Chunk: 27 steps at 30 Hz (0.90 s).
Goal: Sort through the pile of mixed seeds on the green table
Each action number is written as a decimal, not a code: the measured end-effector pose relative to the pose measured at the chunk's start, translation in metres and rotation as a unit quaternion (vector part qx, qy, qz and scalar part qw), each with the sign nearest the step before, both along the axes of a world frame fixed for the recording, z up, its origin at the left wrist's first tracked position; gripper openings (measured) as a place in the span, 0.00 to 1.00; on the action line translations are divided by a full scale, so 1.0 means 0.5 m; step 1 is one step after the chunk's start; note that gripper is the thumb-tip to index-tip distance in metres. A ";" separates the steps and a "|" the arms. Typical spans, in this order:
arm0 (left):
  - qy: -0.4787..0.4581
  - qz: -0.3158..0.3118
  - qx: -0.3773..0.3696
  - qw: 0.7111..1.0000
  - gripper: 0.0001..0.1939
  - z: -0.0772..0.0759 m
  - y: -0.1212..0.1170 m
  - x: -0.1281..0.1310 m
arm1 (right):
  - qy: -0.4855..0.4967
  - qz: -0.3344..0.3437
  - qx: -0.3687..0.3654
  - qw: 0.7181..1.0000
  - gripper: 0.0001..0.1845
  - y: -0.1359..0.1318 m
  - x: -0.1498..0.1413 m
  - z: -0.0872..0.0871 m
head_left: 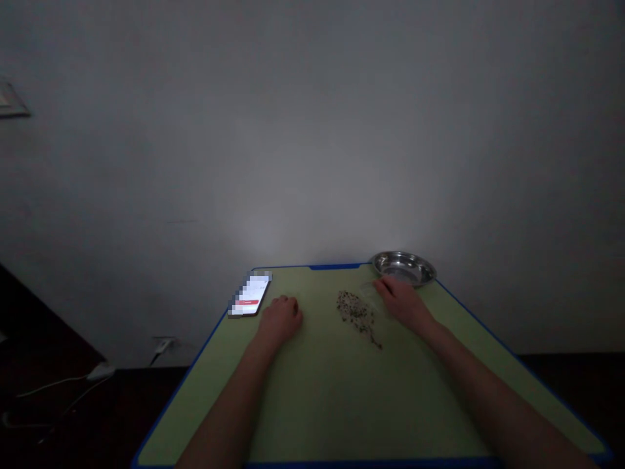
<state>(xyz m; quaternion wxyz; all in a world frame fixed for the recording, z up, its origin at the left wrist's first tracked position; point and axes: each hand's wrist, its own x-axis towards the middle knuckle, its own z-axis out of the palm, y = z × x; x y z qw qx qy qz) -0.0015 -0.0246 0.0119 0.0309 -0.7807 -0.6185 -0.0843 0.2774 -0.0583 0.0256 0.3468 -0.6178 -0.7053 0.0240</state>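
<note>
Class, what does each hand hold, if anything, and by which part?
The right hand seemingly holds a faint, clear item by one edge; the left hand, nothing visible.

Room lay over the table [361, 404], bottom centre.
Right of centre, speckled pile [355, 311], right hand [401, 301] and metal bowl [404, 262] blocked passage.

This is looking like a room in a home: a green table [312, 404] is standing against a plain wall [312, 130], a steel bowl [404, 268] is sitting at its far right corner, and beyond its left edge cords [53, 389] are trailing near a wall socket [163, 345].
</note>
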 end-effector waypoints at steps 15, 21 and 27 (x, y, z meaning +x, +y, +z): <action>-0.155 -0.045 0.006 0.987 0.10 -0.031 0.030 -0.018 | 0.228 0.005 -0.066 0.971 0.11 0.011 0.037 -0.062; -0.164 -0.058 0.005 0.985 0.10 -0.038 0.030 -0.021 | 0.170 0.021 -0.100 0.980 0.16 0.020 0.047 -0.081; -0.177 -0.071 0.004 0.982 0.11 -0.037 0.028 -0.020 | 0.123 0.025 -0.118 0.985 0.18 0.026 0.056 -0.098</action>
